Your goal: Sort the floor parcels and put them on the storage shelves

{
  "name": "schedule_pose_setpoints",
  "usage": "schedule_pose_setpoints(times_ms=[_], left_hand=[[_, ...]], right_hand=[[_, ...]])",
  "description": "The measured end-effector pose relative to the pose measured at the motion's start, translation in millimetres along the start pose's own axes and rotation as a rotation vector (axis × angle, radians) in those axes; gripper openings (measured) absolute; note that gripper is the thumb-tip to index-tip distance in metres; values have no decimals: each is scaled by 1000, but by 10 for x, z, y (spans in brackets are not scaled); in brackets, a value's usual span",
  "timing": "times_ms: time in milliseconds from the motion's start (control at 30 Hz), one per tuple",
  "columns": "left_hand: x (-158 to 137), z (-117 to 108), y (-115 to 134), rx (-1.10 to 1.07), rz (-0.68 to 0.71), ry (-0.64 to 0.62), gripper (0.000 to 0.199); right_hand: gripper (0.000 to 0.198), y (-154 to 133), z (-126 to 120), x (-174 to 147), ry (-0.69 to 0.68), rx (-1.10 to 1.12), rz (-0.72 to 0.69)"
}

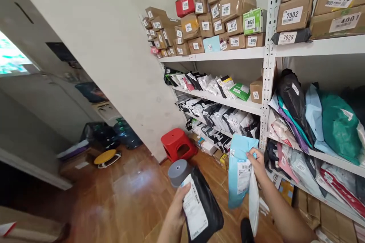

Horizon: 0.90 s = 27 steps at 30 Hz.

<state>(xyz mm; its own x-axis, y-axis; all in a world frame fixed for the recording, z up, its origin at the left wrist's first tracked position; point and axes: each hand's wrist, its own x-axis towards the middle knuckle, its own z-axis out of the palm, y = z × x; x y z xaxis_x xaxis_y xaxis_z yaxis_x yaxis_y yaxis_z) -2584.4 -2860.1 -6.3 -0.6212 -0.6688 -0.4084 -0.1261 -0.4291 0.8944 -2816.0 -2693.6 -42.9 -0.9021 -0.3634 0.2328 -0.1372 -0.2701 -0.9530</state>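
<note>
My left hand is closed on a black parcel bag, its thumb lying over the white label that faces up. At the right, my right hand pinches the top edge of a light blue mailer with a printed label. A slim white packet hangs from the same right hand, beside the mailer. Both hands are held out over the wooden floor in front of the shelves. My right fingertips are partly tucked behind the parcels.
White metal shelving holds numbered cardboard boxes above and rows of bagged parcels below. More bags fill the right-hand rack. A red stool and a grey round stool stand before the shelves. A wall borders the left.
</note>
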Motion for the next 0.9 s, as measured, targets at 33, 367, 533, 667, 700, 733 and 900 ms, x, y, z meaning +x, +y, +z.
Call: schedule_pose_setpoints(times_ms=[33,367,533,667,700,733,900], left_hand=[[161,75,9,-48,-3,-71,60],[1716,748,193,-132,91,-152,49],[2279,754,272,-249,112,-11,52],[2828,577,518,-185,158,112,48],[2987,519,601,-133,171,119,45],[3149,460,687,-66,192,115,42],[3876,285,1057,411,390,14,29]], right_hand=[[51,60,133,112,-8,9,-17],[28,429,1186,1265,-41,38,-142],[32,573,1237,1776,100,-164,-223],[34,738,1155,2158,316,-183,-109],[35,765,1146,2228,333,-188,-76],[36,780,1147,2288,337,-207,-52],[32,729,1310,2524,276,-351,57]])
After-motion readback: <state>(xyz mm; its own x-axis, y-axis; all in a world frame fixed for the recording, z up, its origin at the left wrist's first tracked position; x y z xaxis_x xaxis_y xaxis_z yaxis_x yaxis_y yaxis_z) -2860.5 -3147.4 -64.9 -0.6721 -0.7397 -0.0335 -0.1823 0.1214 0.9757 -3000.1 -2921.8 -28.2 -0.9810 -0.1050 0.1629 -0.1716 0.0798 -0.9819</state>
